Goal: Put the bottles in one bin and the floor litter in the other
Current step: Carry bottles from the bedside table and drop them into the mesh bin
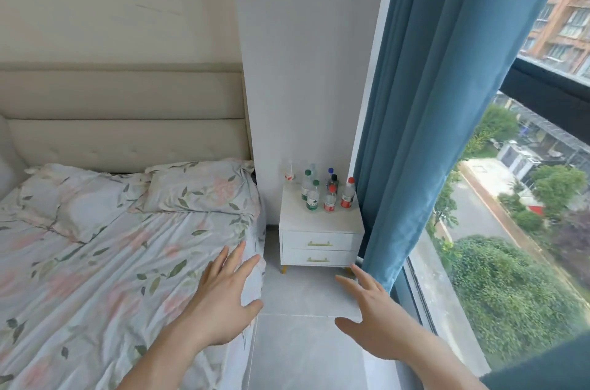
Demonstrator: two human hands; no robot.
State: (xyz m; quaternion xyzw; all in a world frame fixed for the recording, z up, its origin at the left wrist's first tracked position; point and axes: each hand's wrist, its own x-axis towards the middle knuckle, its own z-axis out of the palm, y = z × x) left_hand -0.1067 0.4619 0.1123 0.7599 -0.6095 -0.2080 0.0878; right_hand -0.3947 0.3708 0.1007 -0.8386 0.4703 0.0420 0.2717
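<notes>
Both hands reach forward with fingers spread and straight, holding nothing. The left hand (223, 300) hangs over the near edge of the bed with the flower-and-leaf printed sheet (95, 278); whether it touches the sheet cannot be told. The right hand (370, 322) is over the pale grey tiled floor (297, 287), near the hem of the long blue curtain (424, 134). Both forearms are cut off by the bottom edge, and a dark green sleeve (542, 370) shows only at the lower right corner.

The cluster of clear plastic bottles (322, 191) stands upright on the worktop of the small white two-drawer nightstand (321, 246), well apart from the hands, in the corner between bed and curtain. Caps in green, red, blue and black can be made out, with green and red labels. The bottles overlap one another, so their exact count is unclear, and a pale one at the back left nearly blends into the white wall (303, 70). The label print is too small to read.

The nightstand's right edge is partly covered by the curtain, and only its front legs show. Two floral pillows (134, 195) lie against the beige padded headboard (121, 115), which is cut off at the left.
</notes>
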